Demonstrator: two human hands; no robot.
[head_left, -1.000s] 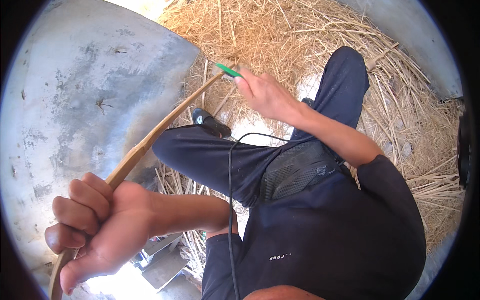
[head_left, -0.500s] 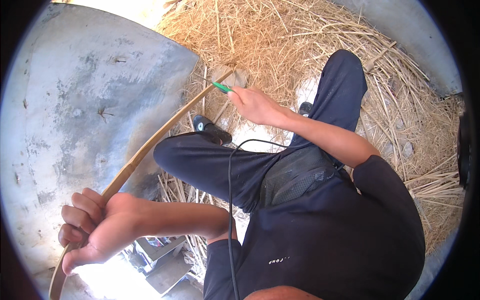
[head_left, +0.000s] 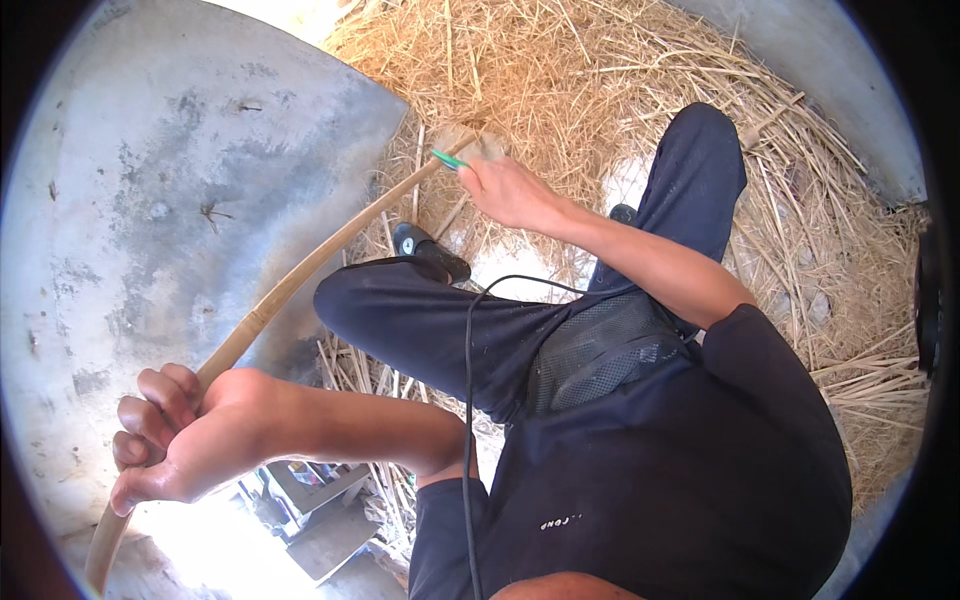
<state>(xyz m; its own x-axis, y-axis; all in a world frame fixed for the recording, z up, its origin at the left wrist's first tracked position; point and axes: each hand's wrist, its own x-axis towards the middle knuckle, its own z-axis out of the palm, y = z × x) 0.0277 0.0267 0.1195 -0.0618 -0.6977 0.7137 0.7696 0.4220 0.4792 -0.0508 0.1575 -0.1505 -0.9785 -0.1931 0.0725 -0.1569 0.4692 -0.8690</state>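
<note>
A long split bamboo strip (head_left: 325, 250) slants from the lower left up to the straw at the top middle. My left hand (head_left: 200, 425) is wrapped round its lower part, and the tail of the strip bends down past my fingers. Near the far end, my right hand (head_left: 510, 190) grips a green-handled knife (head_left: 449, 159) beside or against the strip. The blade cannot be made out, and I cannot tell whether it touches the bamboo.
Straw-like shavings (head_left: 540, 90) heap up ahead, with long strips (head_left: 800, 150) at the right. A grey curved sheet (head_left: 200, 160) stands at the left. A black cable (head_left: 468, 400) crosses my lap. A metal object (head_left: 325, 535) sits at the lower left.
The bamboo strip looks rolled, now showing a paler, smoother face. The green handle lies at a different tilt, and the thin blade seen earlier no longer shows. My left fingers have shifted slightly.
</note>
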